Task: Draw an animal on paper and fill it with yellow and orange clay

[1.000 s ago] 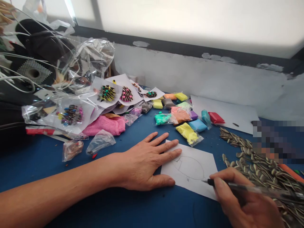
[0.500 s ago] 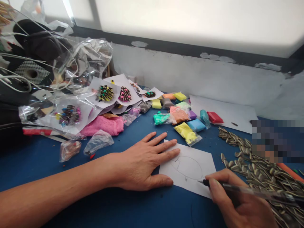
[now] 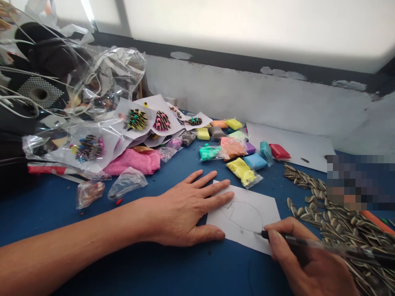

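Observation:
A small white sheet of paper point(image 3: 247, 234) lies on the blue table, bearing a thin pencil-like oval outline with a notch at its left and a small zigzag mark below. My left hand point(image 3: 191, 209) rests flat with fingers spread, over the paper's left edge. In my right hand point(image 3: 305, 255) is a black pen point(image 3: 296, 243), pinched between thumb and fingers. Its tip is at the paper below the oval's lower right; whether it touches I cannot tell. Just beyond the paper sits a yellow clay packet point(image 3: 242, 172).
Striped sunflower seeds point(image 3: 327, 222) are heaped at the right. Several colourful clay packets point(image 3: 233, 150) lie behind the paper. Seed-decorated paper pieces point(image 3: 137, 119), a pink cloth point(image 3: 134, 161) and clear plastic bags point(image 3: 128, 185) crowd the left. A larger white sheet point(image 3: 308, 144) lies by the wall.
My right hand and the pen have shifted slightly left and up across the paper. My left hand stays where it was.

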`<state>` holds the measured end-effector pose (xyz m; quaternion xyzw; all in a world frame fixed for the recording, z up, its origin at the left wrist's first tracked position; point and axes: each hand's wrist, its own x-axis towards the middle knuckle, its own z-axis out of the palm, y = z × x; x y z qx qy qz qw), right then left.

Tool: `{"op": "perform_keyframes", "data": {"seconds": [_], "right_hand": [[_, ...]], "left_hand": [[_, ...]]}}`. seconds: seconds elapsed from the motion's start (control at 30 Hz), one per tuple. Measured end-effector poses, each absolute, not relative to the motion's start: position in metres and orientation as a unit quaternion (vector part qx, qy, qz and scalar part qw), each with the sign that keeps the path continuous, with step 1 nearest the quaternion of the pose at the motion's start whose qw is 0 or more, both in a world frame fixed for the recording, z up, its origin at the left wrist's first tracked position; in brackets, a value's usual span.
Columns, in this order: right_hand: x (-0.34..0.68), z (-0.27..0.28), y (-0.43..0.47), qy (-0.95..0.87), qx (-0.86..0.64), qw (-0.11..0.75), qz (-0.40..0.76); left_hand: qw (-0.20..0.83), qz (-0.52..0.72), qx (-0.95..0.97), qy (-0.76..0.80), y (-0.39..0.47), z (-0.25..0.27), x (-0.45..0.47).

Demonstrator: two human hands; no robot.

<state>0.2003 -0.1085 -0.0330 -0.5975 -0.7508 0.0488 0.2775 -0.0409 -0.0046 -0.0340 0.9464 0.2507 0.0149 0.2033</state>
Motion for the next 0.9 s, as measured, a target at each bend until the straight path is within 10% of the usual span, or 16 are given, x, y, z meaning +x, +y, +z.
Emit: {"op": "perform_keyframes", "data": {"seconds": [0.9], "right_hand": [[0.201, -0.032, -0.109, -0.743, -0.611, 0.255, 0.102]], "left_hand": [[0.202, 0.031, 0.947, 0.248, -0.005, -0.035, -0.041]]}}
